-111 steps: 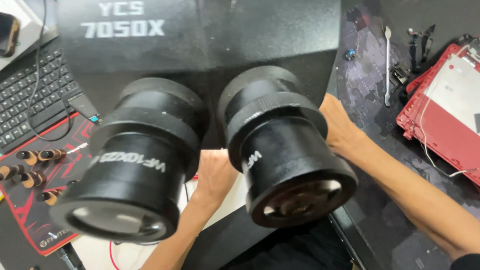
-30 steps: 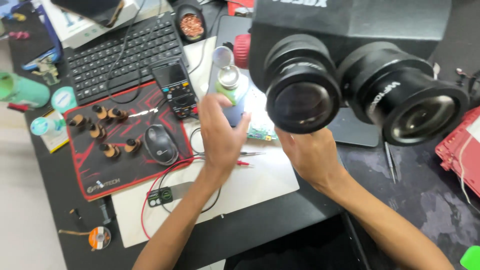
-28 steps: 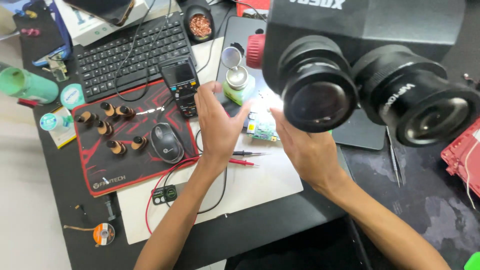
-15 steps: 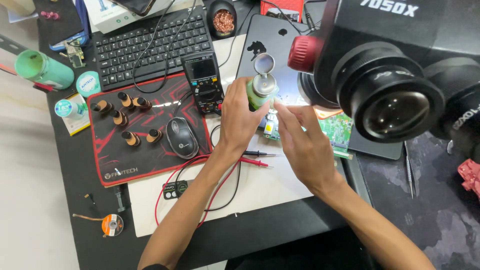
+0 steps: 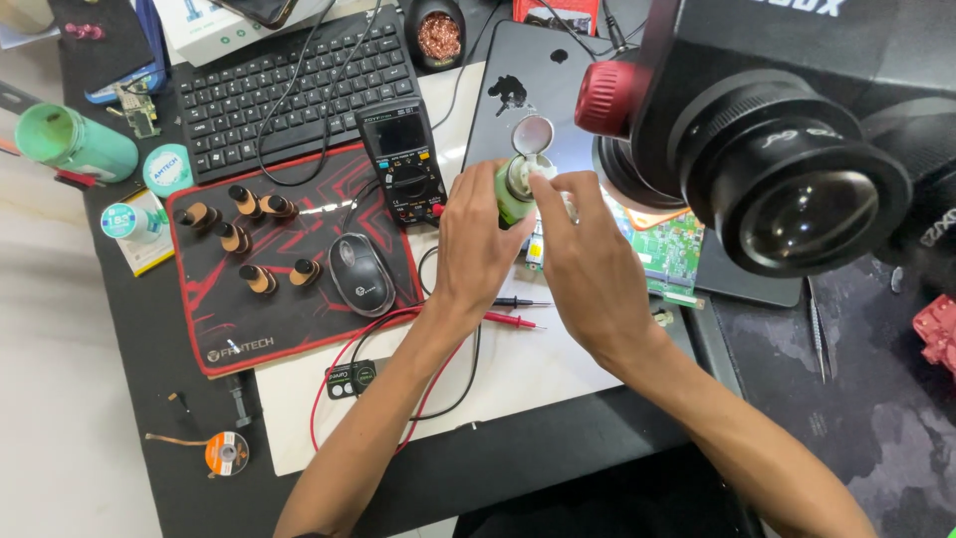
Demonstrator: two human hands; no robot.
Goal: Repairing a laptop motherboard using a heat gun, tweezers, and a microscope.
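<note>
Head view only: my left hand is wrapping around a small green bottle, fingers closed snugly on its body, holding it upright above the white mat toward the worktop's far edge, just in front of the dark tablet. Its flip cap is standing open, hinged away from me. My right hand is coming in from the right, fingertips pinching narrowly at the bottle's mouth; I cannot tell whether they are gripping anything there. So the bottle's long axis is running vertical, with the opening lying just left of my right fingertips and above my left fist. Beside my left hand a multimeter is lying, with its red probe beneath my wrists, and a green circuit board is resting under the microscope eyepiece.
</note>
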